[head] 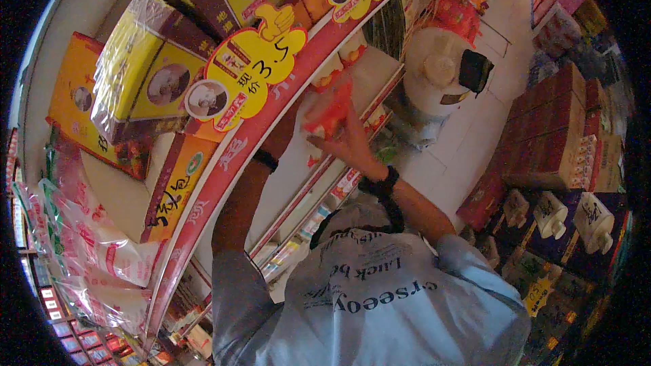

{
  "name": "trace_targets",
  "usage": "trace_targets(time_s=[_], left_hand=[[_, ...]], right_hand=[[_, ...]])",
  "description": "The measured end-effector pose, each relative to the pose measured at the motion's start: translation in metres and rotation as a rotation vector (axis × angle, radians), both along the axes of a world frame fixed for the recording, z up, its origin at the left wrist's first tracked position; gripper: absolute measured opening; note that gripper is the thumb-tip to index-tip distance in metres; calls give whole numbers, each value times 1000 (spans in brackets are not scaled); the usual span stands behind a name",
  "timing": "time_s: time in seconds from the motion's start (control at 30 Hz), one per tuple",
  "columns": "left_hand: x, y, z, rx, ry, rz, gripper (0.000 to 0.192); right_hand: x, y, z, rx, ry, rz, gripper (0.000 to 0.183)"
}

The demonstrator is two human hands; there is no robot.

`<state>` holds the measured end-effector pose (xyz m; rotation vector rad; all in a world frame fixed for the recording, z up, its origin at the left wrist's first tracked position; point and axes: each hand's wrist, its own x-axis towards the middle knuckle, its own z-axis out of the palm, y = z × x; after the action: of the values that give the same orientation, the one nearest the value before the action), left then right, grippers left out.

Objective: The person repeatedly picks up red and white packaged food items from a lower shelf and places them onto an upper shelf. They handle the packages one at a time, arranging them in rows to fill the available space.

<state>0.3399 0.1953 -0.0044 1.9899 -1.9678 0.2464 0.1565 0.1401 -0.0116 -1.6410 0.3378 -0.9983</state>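
My right hand (343, 145) is raised over a lower white shelf (376, 68), its fingers around a small red-and-white packet (328, 109) blurred by motion. Similar red-and-white packets (351, 51) lie just beyond it on that shelf. On the other side, my left hand (282, 132) reaches in beneath the upper shelf's red edge (300, 84). That edge hides its fingers, so whether it holds anything does not show. Dark bands circle both wrists.
Yellow-and-brown boxes (152, 71) in clear wrap stand on the upper shelf, with yellow price tags (254, 73) along its edge. Plastic-wrapped packs (96, 244) hang over at left. A round white container (435, 68) with a black item (475, 71) occupies the aisle. Cartons (544, 127) are stacked at right.
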Motion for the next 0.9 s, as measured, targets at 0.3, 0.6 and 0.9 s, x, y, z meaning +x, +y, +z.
trace_targets(time_s=[0.3,0.6,0.9], left_hand=[[47,59,-43,167,-90,197,43],[-25,67,10,74,-402,178,40],[-9,78,3,-141,-170,292,42]], right_hand=[[76,-40,28,-337,106,-110,84],[73,-22,-3,-373,417,-168,70],[71,-22,-9,-356,341,-163,71]])
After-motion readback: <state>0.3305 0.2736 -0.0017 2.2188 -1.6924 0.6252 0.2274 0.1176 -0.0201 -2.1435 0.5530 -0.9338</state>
